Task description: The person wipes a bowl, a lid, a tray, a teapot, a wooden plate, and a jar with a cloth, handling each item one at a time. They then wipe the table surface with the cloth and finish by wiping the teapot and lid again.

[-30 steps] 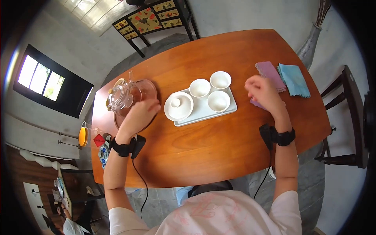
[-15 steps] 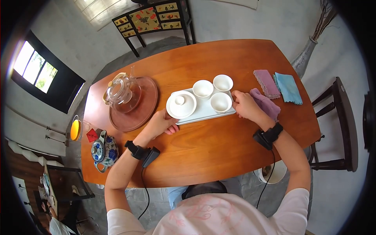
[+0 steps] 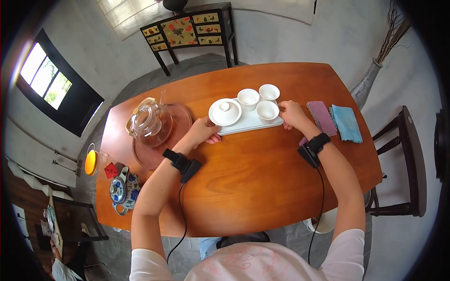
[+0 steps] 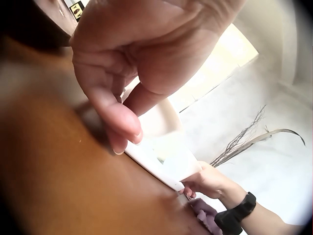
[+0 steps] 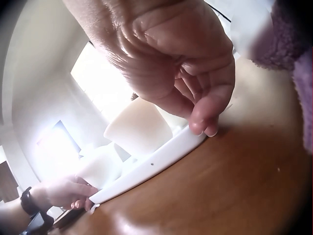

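Note:
A white rectangular tray [image 3: 243, 126] carries a lidded white gaiwan [image 3: 225, 112] at its left end and three white cups [image 3: 267, 111] at its right. My left hand [image 3: 202, 132] grips the tray's left end beside the gaiwan, fingers curled at the rim. At the opposite end my right hand [image 3: 294, 116] holds the tray's right edge next to the cups. Close up in the right wrist view, thumb and fingers pinch the tray's rim [image 5: 151, 169], low over the wood. The left wrist view shows curled fingers at the other corner, with the rim partly hidden behind them.
To the left, a glass teapot [image 3: 149, 122] stands on a round brown tray [image 3: 180, 122]. A blue-and-white teapot [image 3: 124, 189] is near the table's left edge, by a red packet [image 3: 111, 170]. Purple [image 3: 321, 117] and blue [image 3: 346, 122] cloths lie at the right.
Both hands came in from the sides and took hold of the tray's two ends. Since then the tray, with gaiwan and cups, has moved away from me across the table.

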`<state>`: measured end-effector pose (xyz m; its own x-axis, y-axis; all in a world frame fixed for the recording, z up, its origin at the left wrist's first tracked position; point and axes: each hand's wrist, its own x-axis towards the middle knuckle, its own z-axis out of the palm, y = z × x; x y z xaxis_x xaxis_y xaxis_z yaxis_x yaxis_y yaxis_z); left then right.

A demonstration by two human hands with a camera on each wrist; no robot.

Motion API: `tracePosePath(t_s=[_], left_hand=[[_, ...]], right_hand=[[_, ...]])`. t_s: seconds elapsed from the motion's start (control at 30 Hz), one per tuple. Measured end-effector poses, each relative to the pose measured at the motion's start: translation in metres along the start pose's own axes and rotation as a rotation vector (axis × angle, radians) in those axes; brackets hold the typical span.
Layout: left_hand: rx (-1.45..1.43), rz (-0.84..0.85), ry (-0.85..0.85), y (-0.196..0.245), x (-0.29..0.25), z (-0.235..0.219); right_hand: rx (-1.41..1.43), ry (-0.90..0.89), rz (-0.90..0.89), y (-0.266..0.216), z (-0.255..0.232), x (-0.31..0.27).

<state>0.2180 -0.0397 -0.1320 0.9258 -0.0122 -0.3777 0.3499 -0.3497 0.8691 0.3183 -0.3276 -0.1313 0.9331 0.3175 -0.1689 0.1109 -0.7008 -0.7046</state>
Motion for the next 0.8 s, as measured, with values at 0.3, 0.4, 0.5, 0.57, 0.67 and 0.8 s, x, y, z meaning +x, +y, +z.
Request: tracePosePath(t_s=[0.3, 0.4, 0.5, 0.57, 0.67, 0.8], left_hand=[[0.006, -0.016, -0.003, 0.013, 0.048, -0.004], [-0.012, -0.008, 0.008, 0.012, 0.051, -0.003], [-0.062, -0.004, 0.013, 0.007, 0.044, -0.003], [-0.058, 0.073, -0.048, 0.012, 0.024, -0.005], [0.072, 0.115, 0.028, 0.018, -0.018, -0.005], [0.557, 0.453, 0.205, 0.014, -0.113, -0.004]], right_hand=[[0.045, 0.034, 0.084, 0.001, -0.016, 0.032], [0.032, 0.027, 0.093, -0.001, -0.017, 0.032], [0.051, 0.058, 0.075, -0.004, -0.016, 0.026], [0.085, 0.076, 0.133, 0.003, -0.028, 0.028], [0.078, 0.255, 0.013, 0.006, -0.052, 0.020], [0.206, 0.251, -0.234, -0.020, -0.061, -0.022]])
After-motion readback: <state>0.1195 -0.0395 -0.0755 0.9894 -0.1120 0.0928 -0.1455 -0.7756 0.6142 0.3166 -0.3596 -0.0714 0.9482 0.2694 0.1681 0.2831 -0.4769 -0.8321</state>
